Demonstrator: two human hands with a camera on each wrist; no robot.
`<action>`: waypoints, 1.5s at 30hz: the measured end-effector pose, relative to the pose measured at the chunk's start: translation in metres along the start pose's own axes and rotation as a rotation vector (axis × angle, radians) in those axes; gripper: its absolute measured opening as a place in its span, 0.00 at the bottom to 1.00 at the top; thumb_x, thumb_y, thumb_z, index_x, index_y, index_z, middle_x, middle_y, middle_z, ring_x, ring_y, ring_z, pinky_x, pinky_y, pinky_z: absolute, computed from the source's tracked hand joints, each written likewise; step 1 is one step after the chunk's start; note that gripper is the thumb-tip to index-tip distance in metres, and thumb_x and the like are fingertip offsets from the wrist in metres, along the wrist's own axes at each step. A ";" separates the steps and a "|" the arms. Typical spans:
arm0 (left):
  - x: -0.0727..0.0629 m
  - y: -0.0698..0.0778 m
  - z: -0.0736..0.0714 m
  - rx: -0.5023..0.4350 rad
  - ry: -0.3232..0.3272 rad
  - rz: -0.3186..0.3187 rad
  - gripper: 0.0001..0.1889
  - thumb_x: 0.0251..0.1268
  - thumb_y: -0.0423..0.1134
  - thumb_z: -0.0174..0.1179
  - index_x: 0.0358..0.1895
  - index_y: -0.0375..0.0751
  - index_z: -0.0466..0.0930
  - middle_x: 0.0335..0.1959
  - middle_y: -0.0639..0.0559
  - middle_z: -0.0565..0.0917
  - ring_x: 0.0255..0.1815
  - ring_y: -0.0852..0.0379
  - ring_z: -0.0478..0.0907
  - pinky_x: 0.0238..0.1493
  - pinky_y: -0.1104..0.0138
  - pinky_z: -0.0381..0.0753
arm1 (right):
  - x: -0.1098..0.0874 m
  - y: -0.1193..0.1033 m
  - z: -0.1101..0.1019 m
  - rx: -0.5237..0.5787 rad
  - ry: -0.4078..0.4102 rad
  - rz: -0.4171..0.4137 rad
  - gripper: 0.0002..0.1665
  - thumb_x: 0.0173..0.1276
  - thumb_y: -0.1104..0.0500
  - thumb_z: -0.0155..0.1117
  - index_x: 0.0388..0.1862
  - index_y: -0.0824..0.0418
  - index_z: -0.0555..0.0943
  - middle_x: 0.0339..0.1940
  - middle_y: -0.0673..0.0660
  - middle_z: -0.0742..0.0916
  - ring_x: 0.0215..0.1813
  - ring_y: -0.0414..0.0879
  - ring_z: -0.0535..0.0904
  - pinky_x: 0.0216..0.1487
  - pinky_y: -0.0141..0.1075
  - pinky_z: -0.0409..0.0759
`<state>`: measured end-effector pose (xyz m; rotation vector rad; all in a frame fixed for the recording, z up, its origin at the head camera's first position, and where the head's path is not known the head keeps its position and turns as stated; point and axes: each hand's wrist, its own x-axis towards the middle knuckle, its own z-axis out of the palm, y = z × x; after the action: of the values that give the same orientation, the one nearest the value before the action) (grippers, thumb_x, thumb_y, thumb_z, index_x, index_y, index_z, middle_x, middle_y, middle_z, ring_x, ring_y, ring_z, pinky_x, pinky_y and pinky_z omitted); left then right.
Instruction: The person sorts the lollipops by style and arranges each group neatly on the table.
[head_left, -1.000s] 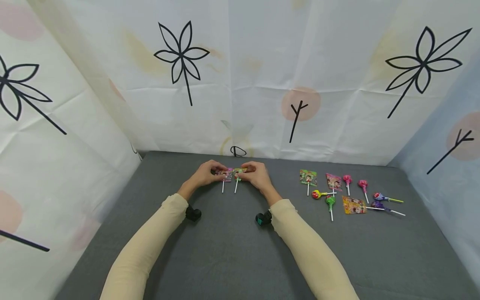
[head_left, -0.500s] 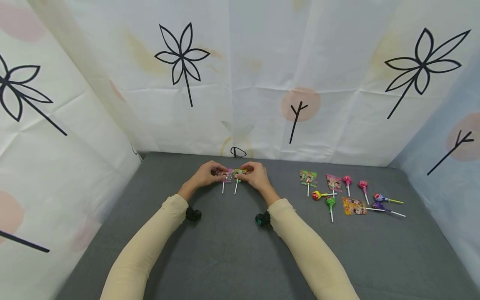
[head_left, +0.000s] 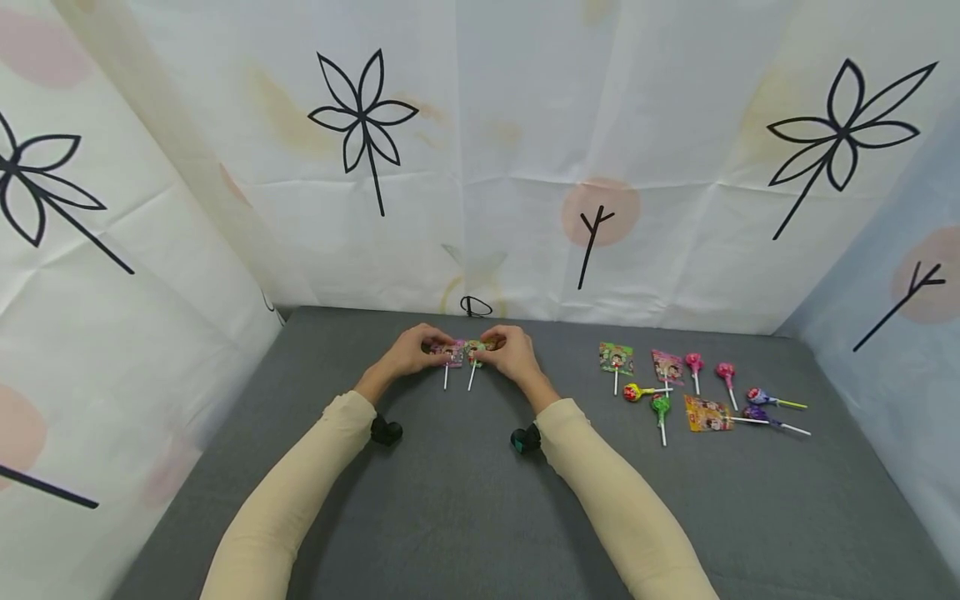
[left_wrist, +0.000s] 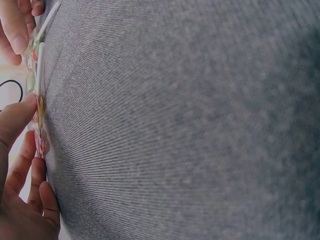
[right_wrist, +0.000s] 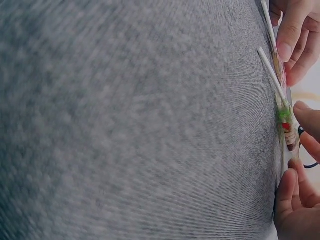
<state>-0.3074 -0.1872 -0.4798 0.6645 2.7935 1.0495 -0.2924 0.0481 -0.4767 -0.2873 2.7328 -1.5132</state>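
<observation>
Near the back of the grey table, my left hand (head_left: 408, 350) pinches a flat lollipop in a pink-purple packet (head_left: 456, 355) by its left side. Right beside it, my right hand (head_left: 513, 353) holds a lollipop in a green packet (head_left: 473, 348) between thumb and fingers. Both white sticks point toward me. In the left wrist view the left thumb lies on the edge of the pink-purple packet (left_wrist: 41, 112), with other fingers behind. The right wrist view has the green packet (right_wrist: 284, 120) low over the cloth, the right thumb and fingertips at its edge.
To the right lie several lollipops: flat ones in green (head_left: 617, 355), pink (head_left: 667, 365) and orange (head_left: 707, 414) packets, and round ones, including a yellow lollipop (head_left: 632, 392), a green lollipop (head_left: 661, 403) and a purple lollipop (head_left: 755, 412). A patterned white curtain (head_left: 510, 242) borders the table (head_left: 465, 500).
Both hands stay in place on the two packets. The whole head view has shifted very slightly; the lollipops on the right lie as before.
</observation>
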 end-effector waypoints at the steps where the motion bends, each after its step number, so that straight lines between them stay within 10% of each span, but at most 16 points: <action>1: 0.000 0.000 0.000 0.000 -0.001 0.003 0.16 0.67 0.37 0.71 0.55 0.37 0.86 0.51 0.42 0.80 0.55 0.40 0.76 0.57 0.47 0.74 | 0.000 0.000 0.000 0.000 -0.002 0.000 0.17 0.63 0.59 0.79 0.49 0.63 0.88 0.42 0.56 0.87 0.44 0.51 0.81 0.44 0.46 0.80; 27: -0.002 -0.001 0.000 -0.002 -0.002 0.010 0.16 0.66 0.36 0.71 0.54 0.37 0.87 0.52 0.41 0.80 0.55 0.40 0.77 0.57 0.46 0.74 | -0.024 0.014 -0.063 0.247 -0.089 -0.206 0.15 0.71 0.65 0.69 0.53 0.71 0.84 0.45 0.63 0.88 0.46 0.58 0.85 0.47 0.51 0.82; 45: 0.001 -0.003 0.002 -0.015 0.001 0.007 0.16 0.66 0.36 0.71 0.55 0.38 0.87 0.51 0.43 0.80 0.54 0.41 0.76 0.58 0.47 0.73 | -0.066 0.018 -0.104 0.342 -0.155 -0.135 0.13 0.76 0.61 0.65 0.52 0.68 0.83 0.46 0.71 0.85 0.49 0.67 0.82 0.51 0.59 0.79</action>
<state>-0.3088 -0.1880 -0.4830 0.6720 2.7837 1.0709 -0.2402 0.1558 -0.4421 -0.5623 2.3280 -1.8670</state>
